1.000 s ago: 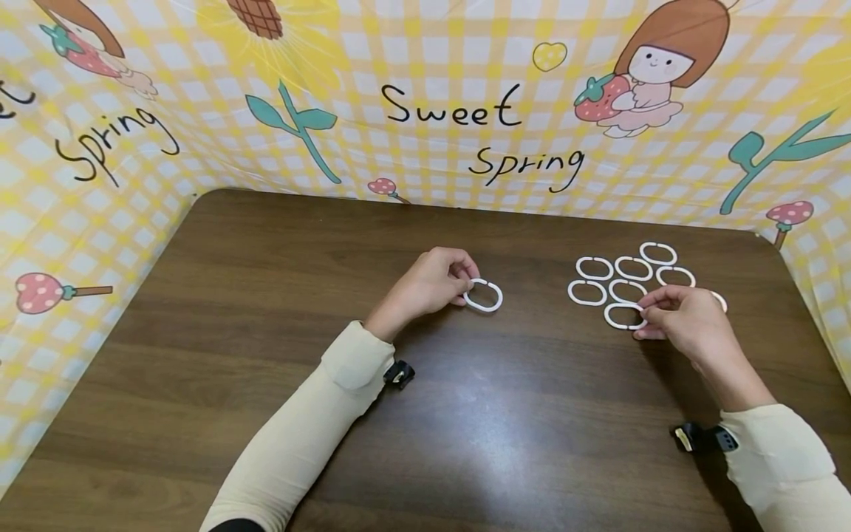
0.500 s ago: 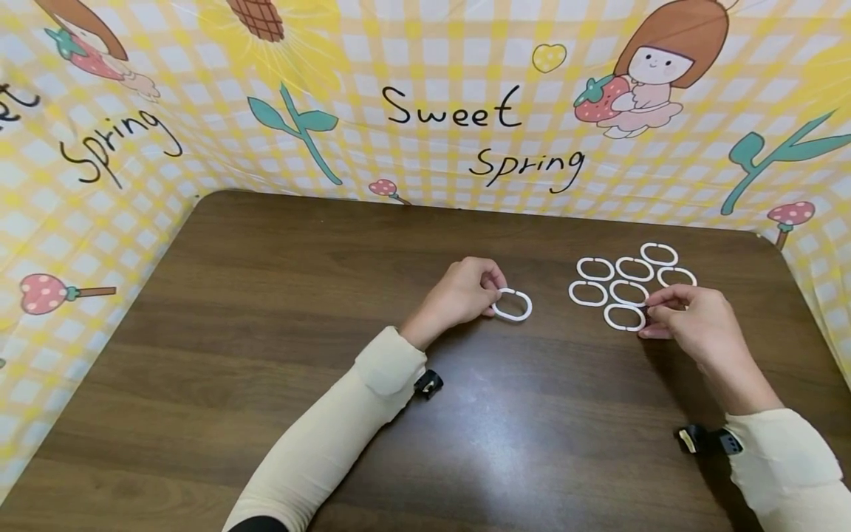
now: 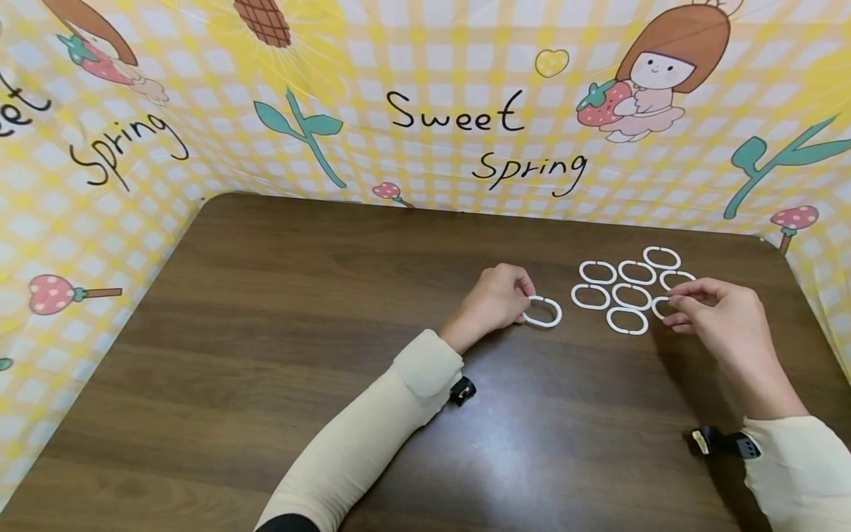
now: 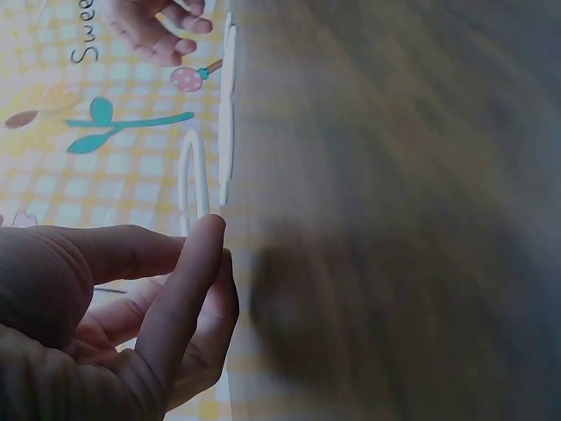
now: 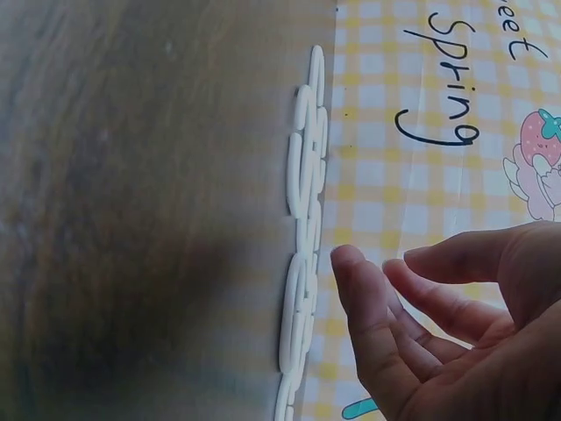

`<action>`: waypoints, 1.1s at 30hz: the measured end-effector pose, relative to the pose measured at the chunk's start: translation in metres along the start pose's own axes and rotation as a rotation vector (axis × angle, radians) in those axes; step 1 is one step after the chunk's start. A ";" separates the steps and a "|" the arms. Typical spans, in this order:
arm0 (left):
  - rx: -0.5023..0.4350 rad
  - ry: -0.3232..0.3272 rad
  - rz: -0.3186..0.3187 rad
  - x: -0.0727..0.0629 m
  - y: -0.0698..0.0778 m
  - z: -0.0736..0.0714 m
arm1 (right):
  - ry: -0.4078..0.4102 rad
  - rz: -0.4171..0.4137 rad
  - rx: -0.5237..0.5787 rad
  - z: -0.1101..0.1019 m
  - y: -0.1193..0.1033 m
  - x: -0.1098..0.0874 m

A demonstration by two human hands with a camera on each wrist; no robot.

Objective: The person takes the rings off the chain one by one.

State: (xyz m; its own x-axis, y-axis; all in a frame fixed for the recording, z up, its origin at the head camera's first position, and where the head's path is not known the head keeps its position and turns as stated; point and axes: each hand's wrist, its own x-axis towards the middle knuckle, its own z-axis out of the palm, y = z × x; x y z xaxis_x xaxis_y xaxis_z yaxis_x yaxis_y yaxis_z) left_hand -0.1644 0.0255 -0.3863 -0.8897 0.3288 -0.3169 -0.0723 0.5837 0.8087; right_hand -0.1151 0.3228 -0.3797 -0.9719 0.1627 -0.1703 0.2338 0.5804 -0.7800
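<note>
My left hand [image 3: 495, 299] pinches a white oval ring [image 3: 558, 313] between thumb and fingers. In the left wrist view this ring [image 4: 201, 167] stands out past the fingertips, off the tabletop, with a narrow slit in it. Several like rings lie flat in a cluster to its right, the nearest ring [image 3: 627, 333] among them. At the cluster's right side hovers my right hand [image 3: 731, 318], partly covering one ring [image 3: 654, 309]. The right wrist view shows thumb and fingers of this hand [image 5: 429, 324] apart, with nothing between them, beside the flat rings [image 5: 294, 175].
The brown wooden table [image 3: 299, 332] has a rounded far edge. Behind it and along both sides hangs a yellow checked cloth [image 3: 425, 59] with printed figures and lettering. A small black camera [image 3: 463, 390] sits on the left wrist, another camera [image 3: 705, 442] on the right.
My left hand has carried its ring rightward and slightly nearer, towards the cluster. My right hand has shifted a little to the right, off the nearest ring. The clustered rings look unmoved.
</note>
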 end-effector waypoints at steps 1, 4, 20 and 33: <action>0.004 0.001 -0.001 0.001 0.002 0.002 | 0.003 0.004 -0.008 0.000 0.000 0.000; 0.030 0.016 -0.004 0.003 0.007 0.009 | 0.007 0.007 -0.009 -0.001 0.000 -0.001; 0.146 0.057 0.043 0.011 0.024 0.040 | 0.021 -0.013 0.000 -0.001 -0.001 -0.003; 0.259 0.074 0.094 0.016 0.028 0.049 | 0.014 -0.008 0.011 -0.002 -0.003 -0.003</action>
State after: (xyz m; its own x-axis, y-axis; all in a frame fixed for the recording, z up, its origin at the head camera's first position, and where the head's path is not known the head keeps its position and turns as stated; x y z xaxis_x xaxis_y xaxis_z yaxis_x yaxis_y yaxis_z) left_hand -0.1583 0.0835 -0.3924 -0.9180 0.3413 -0.2019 0.1214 0.7266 0.6763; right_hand -0.1126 0.3215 -0.3757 -0.9731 0.1694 -0.1560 0.2260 0.5732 -0.7876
